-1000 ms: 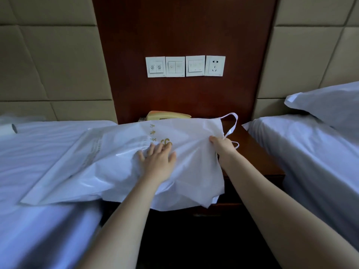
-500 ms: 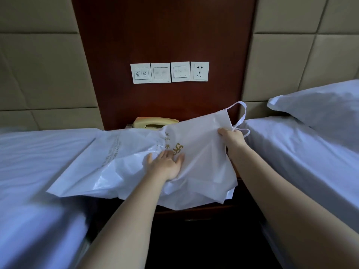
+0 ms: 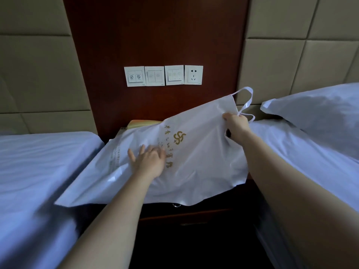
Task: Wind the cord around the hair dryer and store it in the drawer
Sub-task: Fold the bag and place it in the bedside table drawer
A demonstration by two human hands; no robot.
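Between two beds, the nightstand (image 3: 194, 214) hides under a white bag (image 3: 204, 152); no hair dryer shows. Right hand (image 3: 236, 124), clenched on the bag's corner, has lifted it higher; left hand (image 3: 150, 162) lies flat, released, below the switch panel (image 3: 163, 75).

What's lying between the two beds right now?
In the head view, a nightstand stands between the beds, draped by a white plastic bag, with a yellowish phone behind.

Hotel twin room. Evidence: two white-sheeted beds (image 3: 38, 171) flanking a dark wood nightstand (image 3: 194, 214), padded wall panels (image 3: 35, 74), switch and socket plates (image 3: 164, 75), logo-printed plastic bag (image 3: 194, 162).
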